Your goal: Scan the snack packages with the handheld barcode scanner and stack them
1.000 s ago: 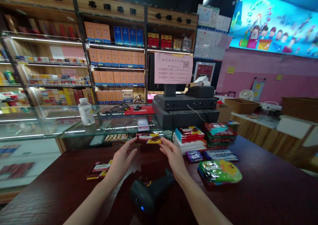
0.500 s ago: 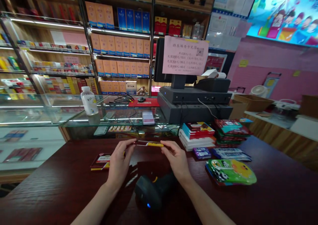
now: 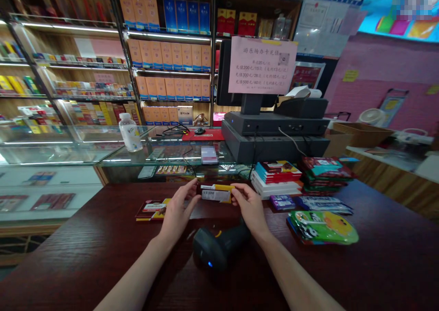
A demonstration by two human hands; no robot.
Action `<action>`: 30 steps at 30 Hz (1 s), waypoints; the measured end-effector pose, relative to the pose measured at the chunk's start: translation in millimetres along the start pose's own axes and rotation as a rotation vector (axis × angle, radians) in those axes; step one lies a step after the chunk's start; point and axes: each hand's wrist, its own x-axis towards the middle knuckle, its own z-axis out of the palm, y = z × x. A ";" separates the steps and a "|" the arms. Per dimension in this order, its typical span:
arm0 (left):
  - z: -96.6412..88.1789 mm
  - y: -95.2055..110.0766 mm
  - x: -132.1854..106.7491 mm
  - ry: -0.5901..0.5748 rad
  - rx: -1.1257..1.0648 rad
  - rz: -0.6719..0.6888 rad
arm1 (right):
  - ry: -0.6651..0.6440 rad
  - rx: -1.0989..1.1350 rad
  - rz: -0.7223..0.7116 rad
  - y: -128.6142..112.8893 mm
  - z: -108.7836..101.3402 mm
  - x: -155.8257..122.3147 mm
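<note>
Above the dark wooden counter, my left hand (image 3: 178, 210) and my right hand (image 3: 251, 209) pinch opposite ends of a thin chocolate box (image 3: 216, 195). It is dark red and yellow, and its edge with a white printed label faces me. Below them lies a black barcode scanner (image 3: 211, 249) with a blue light at its near end. Left of my left hand rest similar flat chocolate boxes (image 3: 151, 210) in dark red and yellow, partly hidden by that hand.
To the right are stacked boxes (image 3: 276, 183), dark packets (image 3: 327, 170), purple packs (image 3: 283, 202), blue packs (image 3: 324, 206) and a green panda packet (image 3: 324, 227). Behind stand a glass case (image 3: 164, 158), a bottle (image 3: 131, 132) and a cash register (image 3: 274, 139).
The chocolate box has been tilted, so its white label shows more fully. Both hands still hold it. The whole view has shifted slightly.
</note>
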 end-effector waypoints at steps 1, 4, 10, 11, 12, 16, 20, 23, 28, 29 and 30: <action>-1.5 -1.0 -1.0 -0.049 0.030 0.051 | 0.009 0.013 0.015 -0.7 -0.9 0.5; -5.5 -2.9 -4.0 -0.167 0.162 0.170 | 0.020 0.037 0.044 -3.9 -2.6 0.4; -7.7 -3.8 -4.7 -0.182 0.390 0.236 | -0.026 0.048 0.052 -7.8 0.4 -2.8; -8.0 -3.7 -4.3 -0.177 0.409 0.250 | -0.030 0.048 0.053 -7.7 0.9 -2.8; -8.5 -3.4 -3.9 -0.172 0.424 0.265 | -0.033 0.048 0.053 -7.4 1.0 -2.5; -12.4 0.0 -2.4 -0.156 0.455 0.303 | -0.043 0.042 0.037 -5.8 -1.5 -1.1; -17.6 3.6 -0.5 -0.147 0.422 0.345 | -0.095 0.031 0.036 -5.8 -5.5 -1.8; -21.1 3.3 0.7 -0.181 0.397 0.364 | -0.131 0.032 0.021 -5.2 -6.9 -2.6; -26.4 0.0 1.7 -0.197 0.389 0.379 | -0.203 0.080 0.023 -3.9 -6.3 -4.1; -27.2 -0.5 1.9 -0.194 0.397 0.376 | -0.218 0.086 0.032 -3.9 -5.8 -4.7; -28.0 -1.0 2.2 -0.191 0.409 0.371 | -0.233 0.093 0.038 -3.9 -5.4 -5.3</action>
